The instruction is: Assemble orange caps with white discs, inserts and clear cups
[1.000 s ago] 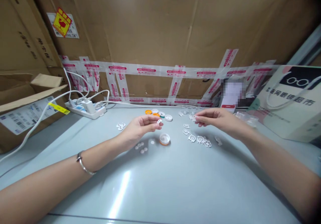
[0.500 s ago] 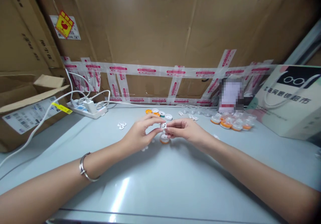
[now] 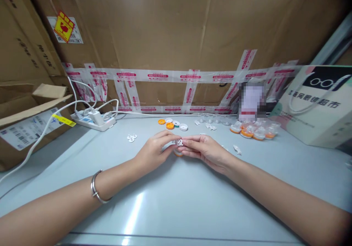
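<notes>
Over the middle of the table, my left hand (image 3: 154,149) and my right hand (image 3: 210,151) meet fingertip to fingertip. Between them is a small white plastic part with cutouts (image 3: 180,142), pinched by my right thumb and fingers. A small clear piece (image 3: 173,141) shows at my left fingertips, which are closed around it; its exact shape is too small to make out. Just below the fingers stands an orange-rimmed round base (image 3: 178,154), mostly hidden. Loose white pieces (image 3: 237,149) lie beyond my right hand, and small white round parts (image 3: 132,138) lie left of my left hand.
Orange, white and green round caps (image 3: 169,125) lie behind the hands. Several clear domes (image 3: 217,119) stand at the back, with orange-based clear assemblies (image 3: 247,131) to the right. A paper bag (image 3: 308,121), a power strip (image 3: 95,123) and an open carton (image 3: 30,128) border the table (image 3: 165,209).
The view has shifted slightly. Both hands are a little lower, now covering more of the orange-rimmed base. The white part sits turned between the fingertips, and the clear piece shows beside it.
</notes>
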A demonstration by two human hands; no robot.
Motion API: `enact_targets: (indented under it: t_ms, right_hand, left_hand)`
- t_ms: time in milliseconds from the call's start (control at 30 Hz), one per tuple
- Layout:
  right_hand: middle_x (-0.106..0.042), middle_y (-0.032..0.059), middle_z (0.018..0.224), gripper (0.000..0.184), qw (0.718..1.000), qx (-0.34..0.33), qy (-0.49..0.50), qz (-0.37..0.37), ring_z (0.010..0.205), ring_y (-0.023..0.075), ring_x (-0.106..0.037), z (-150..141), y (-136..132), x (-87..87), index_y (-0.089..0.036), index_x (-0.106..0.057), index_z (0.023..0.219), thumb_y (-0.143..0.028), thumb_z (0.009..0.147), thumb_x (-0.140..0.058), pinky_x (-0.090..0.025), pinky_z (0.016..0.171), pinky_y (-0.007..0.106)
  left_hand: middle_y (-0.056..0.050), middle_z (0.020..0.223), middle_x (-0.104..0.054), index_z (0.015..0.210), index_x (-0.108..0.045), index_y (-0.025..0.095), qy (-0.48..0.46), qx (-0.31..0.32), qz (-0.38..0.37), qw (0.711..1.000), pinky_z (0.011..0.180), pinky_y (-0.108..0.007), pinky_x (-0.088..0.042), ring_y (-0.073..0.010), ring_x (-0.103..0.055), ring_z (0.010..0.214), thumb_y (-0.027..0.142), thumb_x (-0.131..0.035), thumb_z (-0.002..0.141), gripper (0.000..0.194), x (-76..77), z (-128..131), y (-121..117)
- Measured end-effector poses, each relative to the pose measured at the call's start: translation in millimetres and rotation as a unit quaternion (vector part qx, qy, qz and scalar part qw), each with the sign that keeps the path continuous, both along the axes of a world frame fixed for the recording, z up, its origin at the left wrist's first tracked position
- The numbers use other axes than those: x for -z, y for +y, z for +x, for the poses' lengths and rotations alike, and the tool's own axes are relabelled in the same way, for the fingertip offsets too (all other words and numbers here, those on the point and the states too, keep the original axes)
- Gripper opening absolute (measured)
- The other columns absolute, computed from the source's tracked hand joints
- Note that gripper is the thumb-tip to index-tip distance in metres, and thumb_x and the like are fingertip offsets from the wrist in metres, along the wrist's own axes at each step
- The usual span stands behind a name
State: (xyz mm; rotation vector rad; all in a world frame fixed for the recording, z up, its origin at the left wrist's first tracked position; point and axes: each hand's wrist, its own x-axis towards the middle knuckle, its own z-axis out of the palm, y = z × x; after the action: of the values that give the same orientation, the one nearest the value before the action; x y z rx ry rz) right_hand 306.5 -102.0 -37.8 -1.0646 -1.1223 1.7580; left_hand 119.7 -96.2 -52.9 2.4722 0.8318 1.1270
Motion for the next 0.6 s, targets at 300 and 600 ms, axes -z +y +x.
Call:
enact_targets:
  t_ms: [300, 600]
  right_hand:
    - [-0.072, 0.0071, 0.073, 0.015, 1.0, 0.02, -0.009, 0.013, 0.07, 0.0115, -0.069, 0.9, -2.8, -2.3, -0.012, -0.069, 0.084, -0.022, 0.073, -0.069, -0.056, 0.068, 0.017]
    - [-0.072, 0.0087, 0.078, 0.021, 0.999, 0.001, -0.027, 0.03, 0.075, 0.0129, -0.068, 4.9, -3.8, -4.5, -0.011, -0.068, 0.086, -0.026, 0.072, -0.069, -0.055, 0.072, 0.019]
  left_hand:
    - [-0.007, 0.099, -0.059, 0.106, -0.06, 0.02, -0.023, -0.003, 0.032, 0.999, 0.083, -0.032, -0.047, -0.0165, -0.056, 0.092, 0.011, -0.05, 0.085, 0.025, -1.4, 3.8, -4.4]
    - [-0.006, 0.096, -0.06, 0.103, -0.06, 0.019, -0.035, -0.006, 0.021, 0.999, 0.081, -0.032, -0.046, -0.0167, -0.056, 0.09, 0.014, -0.05, 0.085, 0.021, -2.3, 4.3, -4.4]
